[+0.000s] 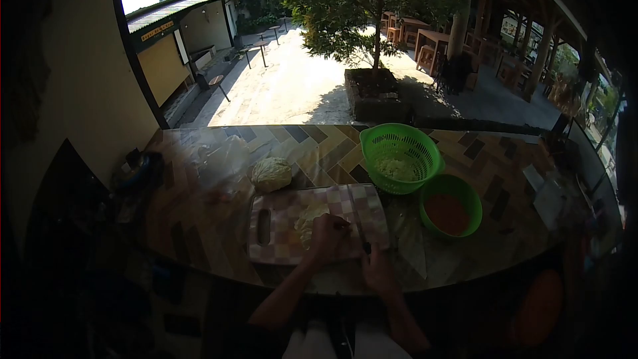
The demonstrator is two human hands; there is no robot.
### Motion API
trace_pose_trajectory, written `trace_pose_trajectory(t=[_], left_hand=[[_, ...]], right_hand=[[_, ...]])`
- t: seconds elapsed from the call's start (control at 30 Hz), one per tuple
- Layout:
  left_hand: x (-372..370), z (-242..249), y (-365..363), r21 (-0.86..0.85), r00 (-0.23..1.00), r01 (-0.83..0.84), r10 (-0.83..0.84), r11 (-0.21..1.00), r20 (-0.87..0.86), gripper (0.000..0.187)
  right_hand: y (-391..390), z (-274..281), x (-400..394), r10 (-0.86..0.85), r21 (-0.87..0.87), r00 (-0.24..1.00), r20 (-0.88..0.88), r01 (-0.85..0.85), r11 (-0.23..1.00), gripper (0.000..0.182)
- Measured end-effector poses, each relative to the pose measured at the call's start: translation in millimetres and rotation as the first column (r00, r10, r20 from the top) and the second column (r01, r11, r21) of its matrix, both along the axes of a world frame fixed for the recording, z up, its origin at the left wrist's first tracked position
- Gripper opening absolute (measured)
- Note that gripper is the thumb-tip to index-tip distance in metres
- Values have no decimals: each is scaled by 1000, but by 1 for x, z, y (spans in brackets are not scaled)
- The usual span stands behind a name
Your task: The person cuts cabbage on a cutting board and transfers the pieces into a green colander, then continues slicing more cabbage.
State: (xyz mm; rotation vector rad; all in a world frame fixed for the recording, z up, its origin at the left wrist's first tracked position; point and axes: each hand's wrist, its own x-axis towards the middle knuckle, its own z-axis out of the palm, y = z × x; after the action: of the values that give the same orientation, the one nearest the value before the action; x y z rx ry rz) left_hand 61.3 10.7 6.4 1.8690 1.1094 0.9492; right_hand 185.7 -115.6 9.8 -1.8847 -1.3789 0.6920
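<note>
A checkered cutting board (279, 203) lies on the counter with a pale piece of cabbage (307, 218) on it. My left hand (325, 238) is over the right side of that piece, fingers curled and pressed onto it; the hand covers part of it. In my right hand (379, 271) is the dark handle of a knife (358, 216), its blade pointing away from me across the right part of the board. Behind the board sits a larger cabbage (271, 174).
A green colander (372, 171) holding shredded pale cabbage stands behind the board's right end. Beside it is a green bowl (477, 216) with orange-red contents. Clear plastic (222, 159) lies at the left back of the patterned counter (186, 216). Beyond is a sunlit yard with a tree.
</note>
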Motion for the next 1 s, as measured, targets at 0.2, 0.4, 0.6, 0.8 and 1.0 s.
trace_pose_trajectory(t=[0.2,0.4,0.6,0.8,1.0], left_hand=[[0,6,-3,-39,999,-5,4,999,-47,15],[0,1,2,33,998,16,-14,999,-60,13],[0,1,3,11,999,8,-7,1000,-37,12],[0,1,4,1,997,2,-2,1000,-71,12],[-2,6,3,9,996,25,-24,1000,-91,13]], right_hand=[[-1,8,2,75,-115,997,-6,-75,991,33],[-4,4,-4,28,-88,999,-24,-30,996,32],[-12,19,-13,41,-153,998,-41,-47,987,32],[-9,22,-25,78,-237,995,55,-63,969,33],[15,-2,-29,40,-147,993,111,-24,989,35]])
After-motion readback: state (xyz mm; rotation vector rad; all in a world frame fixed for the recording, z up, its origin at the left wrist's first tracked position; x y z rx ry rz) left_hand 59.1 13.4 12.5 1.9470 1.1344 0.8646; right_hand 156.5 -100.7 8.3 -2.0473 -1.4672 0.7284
